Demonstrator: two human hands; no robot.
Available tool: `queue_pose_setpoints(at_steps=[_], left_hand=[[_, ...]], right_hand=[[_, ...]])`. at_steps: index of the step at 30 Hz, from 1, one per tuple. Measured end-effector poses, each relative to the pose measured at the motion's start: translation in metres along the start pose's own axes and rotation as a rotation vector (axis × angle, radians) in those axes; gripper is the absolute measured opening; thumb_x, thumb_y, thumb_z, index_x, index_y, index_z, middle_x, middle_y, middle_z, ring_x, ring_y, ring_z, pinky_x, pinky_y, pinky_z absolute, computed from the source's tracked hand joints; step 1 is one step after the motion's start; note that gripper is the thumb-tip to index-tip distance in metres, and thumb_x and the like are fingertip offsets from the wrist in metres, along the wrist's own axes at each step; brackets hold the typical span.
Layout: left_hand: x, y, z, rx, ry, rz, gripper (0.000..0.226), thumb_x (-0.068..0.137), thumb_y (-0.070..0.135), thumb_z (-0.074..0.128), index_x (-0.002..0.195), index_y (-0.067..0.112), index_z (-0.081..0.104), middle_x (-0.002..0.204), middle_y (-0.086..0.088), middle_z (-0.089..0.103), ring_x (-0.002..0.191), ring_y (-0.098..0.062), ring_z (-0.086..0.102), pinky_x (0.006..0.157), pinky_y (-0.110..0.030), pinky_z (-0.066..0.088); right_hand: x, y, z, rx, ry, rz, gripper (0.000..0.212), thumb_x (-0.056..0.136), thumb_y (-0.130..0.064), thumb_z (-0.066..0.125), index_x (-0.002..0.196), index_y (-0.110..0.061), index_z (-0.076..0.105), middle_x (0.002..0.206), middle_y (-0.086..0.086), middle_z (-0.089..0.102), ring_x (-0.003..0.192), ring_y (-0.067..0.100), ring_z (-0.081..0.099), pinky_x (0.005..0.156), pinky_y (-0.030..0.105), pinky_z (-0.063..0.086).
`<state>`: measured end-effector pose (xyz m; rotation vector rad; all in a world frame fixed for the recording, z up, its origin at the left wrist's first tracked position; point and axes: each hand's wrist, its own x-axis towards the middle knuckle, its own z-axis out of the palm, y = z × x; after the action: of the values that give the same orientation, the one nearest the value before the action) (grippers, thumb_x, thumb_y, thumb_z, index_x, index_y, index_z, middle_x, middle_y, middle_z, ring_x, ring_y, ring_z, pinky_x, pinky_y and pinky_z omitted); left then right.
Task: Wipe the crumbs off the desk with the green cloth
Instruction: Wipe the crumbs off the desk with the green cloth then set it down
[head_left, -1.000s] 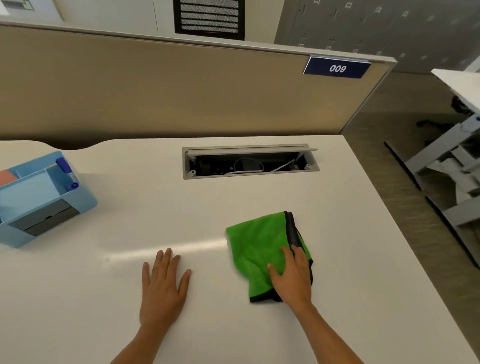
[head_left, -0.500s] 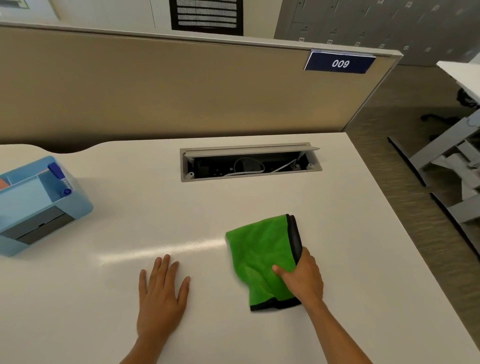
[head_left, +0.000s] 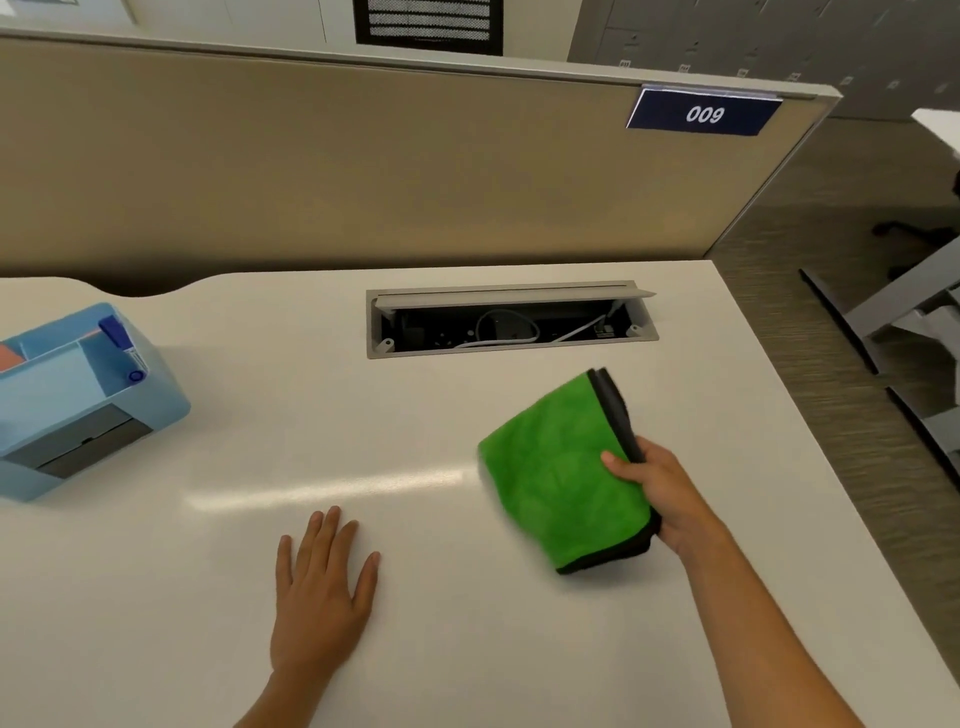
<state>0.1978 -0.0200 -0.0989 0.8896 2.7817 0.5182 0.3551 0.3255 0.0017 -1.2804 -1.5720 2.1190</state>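
The green cloth (head_left: 558, 467), folded and edged in black, is on the white desk (head_left: 260, 441) right of centre. My right hand (head_left: 662, 493) grips its right edge, thumb on top and fingers under it, so that side looks slightly lifted. My left hand (head_left: 322, 587) lies flat on the desk near the front, palm down, fingers spread, holding nothing. I cannot make out any crumbs on the desk surface.
A light blue desk organiser (head_left: 78, 400) with a blue pen stands at the left edge. An open cable tray (head_left: 511, 325) is cut into the desk behind the cloth. A beige partition (head_left: 363, 171) closes the back. The desk's right edge drops to the floor.
My right hand has shifted from pressing on the cloth's lower part to gripping its right edge, and the cloth has moved slightly right and away. My left hand has stayed put.
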Motion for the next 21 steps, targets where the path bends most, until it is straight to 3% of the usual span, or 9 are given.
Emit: queue_pose_setpoints(at_steps=[6,9,12,16,21], left_hand=[[0.0,-0.002,0.002,0.012,0.001,-0.003,0.073,0.093,0.062,0.014,0.137,0.016,0.049,0.155,-0.002,0.036,0.147,-0.014,0.018,0.122,-0.043,0.002],[0.0,-0.003,0.004,0.013,0.004,-0.001,0.069,0.093,0.06,0.018,0.137,0.017,0.049,0.155,-0.002,0.036,0.147,-0.013,0.018,0.121,-0.043,0.003],[0.0,-0.004,0.005,0.012,0.015,-0.002,0.066,0.093,0.059,0.022,0.137,0.017,0.049,0.155,-0.001,0.036,0.147,-0.013,0.017,0.121,-0.044,0.005],[0.0,-0.005,0.006,0.006,0.02,-0.009,0.069,0.093,0.061,0.017,0.138,0.018,0.048,0.156,0.0,0.034,0.147,-0.011,0.015,0.121,-0.044,0.004],[0.001,-0.005,0.007,0.01,0.017,-0.012,0.067,0.093,0.059,0.019,0.138,0.018,0.048,0.156,0.001,0.033,0.147,-0.011,0.014,0.121,-0.045,0.006]], right_hand=[[0.029,-0.054,-0.018,0.031,-0.094,-0.159,0.037,0.073,-0.019,0.071,0.109,-0.014,0.07,0.109,0.011,0.073,0.097,0.028,0.071,0.071,0.033,0.058],[0.05,-0.064,-0.035,0.101,-0.063,-0.205,0.034,0.077,-0.019,0.068,0.11,-0.013,0.069,0.109,0.01,0.073,0.096,0.026,0.071,0.072,0.034,0.059],[0.079,-0.05,-0.057,0.058,0.084,-0.139,0.029,0.081,-0.016,0.068,0.11,-0.014,0.068,0.112,0.011,0.072,0.098,0.026,0.07,0.075,0.036,0.06],[0.109,-0.003,-0.078,-0.229,0.398,0.017,0.034,0.08,-0.012,0.074,0.112,-0.006,0.064,0.115,0.018,0.068,0.098,0.03,0.065,0.088,0.042,0.053],[0.123,0.007,-0.078,-0.475,0.56,-0.078,0.027,0.08,-0.019,0.073,0.105,-0.014,0.066,0.105,0.016,0.069,0.096,0.033,0.063,0.085,0.044,0.053]])
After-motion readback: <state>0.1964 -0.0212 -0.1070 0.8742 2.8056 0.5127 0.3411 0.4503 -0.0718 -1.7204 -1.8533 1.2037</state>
